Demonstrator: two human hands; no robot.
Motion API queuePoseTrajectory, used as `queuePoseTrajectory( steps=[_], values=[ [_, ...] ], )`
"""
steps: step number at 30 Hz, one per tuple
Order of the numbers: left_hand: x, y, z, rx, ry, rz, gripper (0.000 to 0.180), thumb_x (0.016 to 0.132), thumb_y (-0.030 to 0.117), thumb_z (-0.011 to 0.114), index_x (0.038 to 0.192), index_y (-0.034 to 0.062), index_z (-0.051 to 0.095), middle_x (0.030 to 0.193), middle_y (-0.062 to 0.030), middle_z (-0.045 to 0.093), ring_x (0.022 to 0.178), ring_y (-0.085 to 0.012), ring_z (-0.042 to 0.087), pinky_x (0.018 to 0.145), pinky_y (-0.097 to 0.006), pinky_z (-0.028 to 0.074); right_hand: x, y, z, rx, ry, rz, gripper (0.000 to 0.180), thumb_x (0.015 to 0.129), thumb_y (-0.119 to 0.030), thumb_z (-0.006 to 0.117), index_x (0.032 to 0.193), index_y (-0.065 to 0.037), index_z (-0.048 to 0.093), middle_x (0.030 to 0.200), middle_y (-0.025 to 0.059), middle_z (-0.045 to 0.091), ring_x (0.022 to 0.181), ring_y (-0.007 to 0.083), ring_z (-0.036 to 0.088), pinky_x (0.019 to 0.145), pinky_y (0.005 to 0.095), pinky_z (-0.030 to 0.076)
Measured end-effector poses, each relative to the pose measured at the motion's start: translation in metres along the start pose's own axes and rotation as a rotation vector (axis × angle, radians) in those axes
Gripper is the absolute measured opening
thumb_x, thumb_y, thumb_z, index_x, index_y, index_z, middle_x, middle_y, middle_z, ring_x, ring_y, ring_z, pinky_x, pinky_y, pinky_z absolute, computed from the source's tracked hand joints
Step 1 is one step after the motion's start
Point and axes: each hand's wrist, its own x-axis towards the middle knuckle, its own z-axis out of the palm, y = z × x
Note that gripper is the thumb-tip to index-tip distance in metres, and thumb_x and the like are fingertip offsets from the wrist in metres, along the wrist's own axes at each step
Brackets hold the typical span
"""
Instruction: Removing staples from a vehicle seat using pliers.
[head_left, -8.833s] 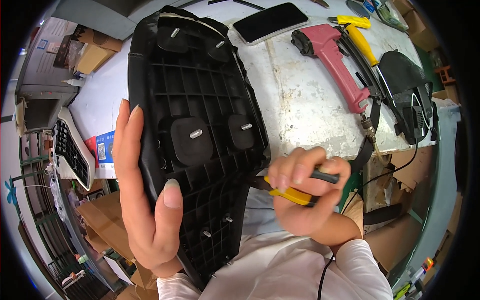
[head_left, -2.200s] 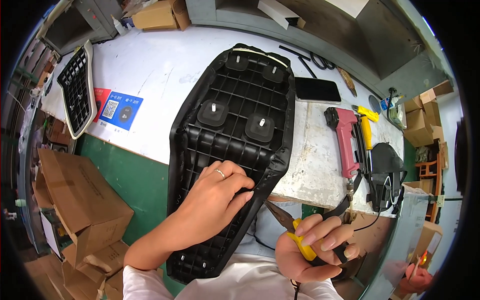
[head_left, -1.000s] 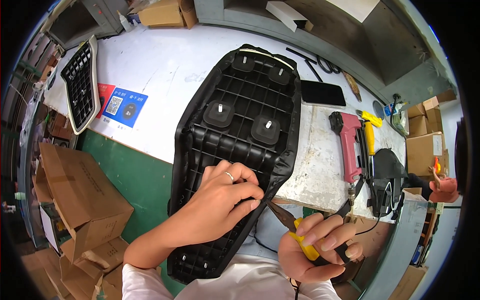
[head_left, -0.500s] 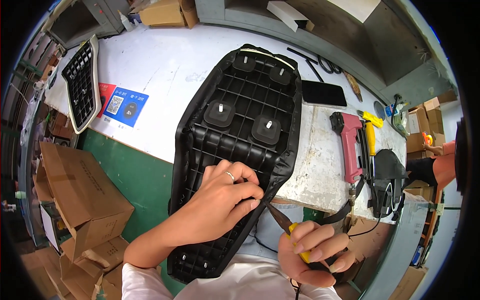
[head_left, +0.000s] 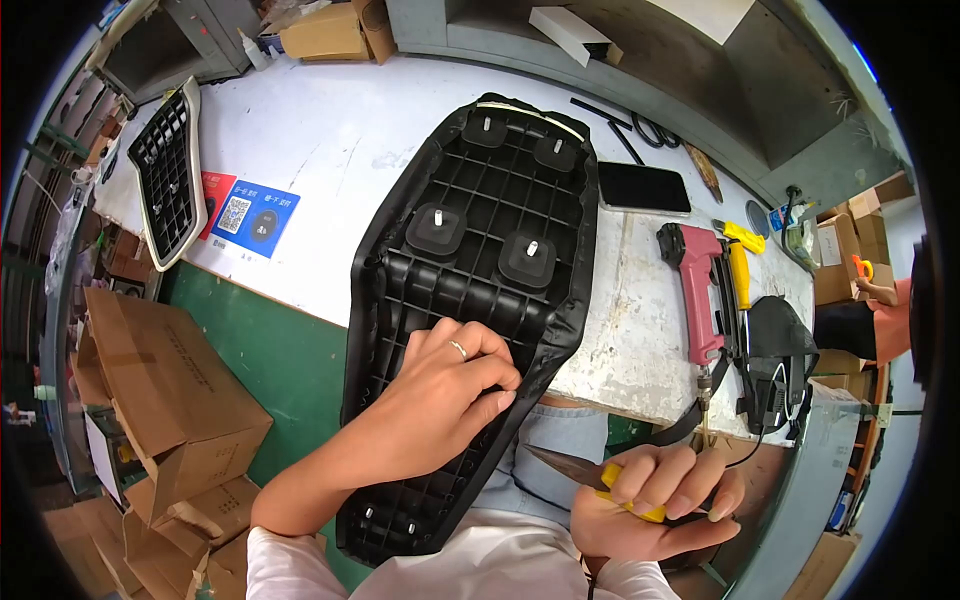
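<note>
A long black vehicle seat (head_left: 480, 190) lies upside down, its ribbed plastic base facing up. It spans from the white table to my lap. Black cover material (head_left: 565, 330) wraps over its rim, and pale studs stick up from several places on the base. My left hand (head_left: 440, 395) rests across the near half, thumb and fingers pinched at the right-hand rim on the cover edge. Right of the seat, apart from it, my right hand (head_left: 655, 500) is closed round the yellow handles of dark pointed pliers (head_left: 570, 466). Their tip points left toward the seat.
A pink staple gun (head_left: 695, 290) lies at the table's right, beside a yellow-handled tool (head_left: 740, 275) and a black phone (head_left: 645, 188). Another ribbed seat base (head_left: 172, 185) stands far left. Cardboard boxes (head_left: 185, 390) are stacked at lower left. Another person's arm (head_left: 885, 292) shows far right.
My right hand has moved right with the pliers, whose tip has dropped away from the seat's rim. My left hand keeps its pinch at nearly the same place.
</note>
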Motion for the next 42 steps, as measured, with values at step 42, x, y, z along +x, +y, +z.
queuePoseTrajectory(
  steps=[42],
  values=[
    [0.044,0.046,-0.032,-1.859,0.939,0.055,0.042,0.105,0.044,0.046,0.123,0.0070,0.049,0.121,-0.0110,0.053,0.107,-0.0242,0.052,0.097,-0.041,0.043,-0.019,0.027,0.049,-1.221,-0.940,-0.126,0.037,0.082,-0.006,0.078,0.118,-0.010,0.075,0.109,0.0134,0.066,0.079,0.0240,0.058,0.059,0.0297,0.050]
  ],
)
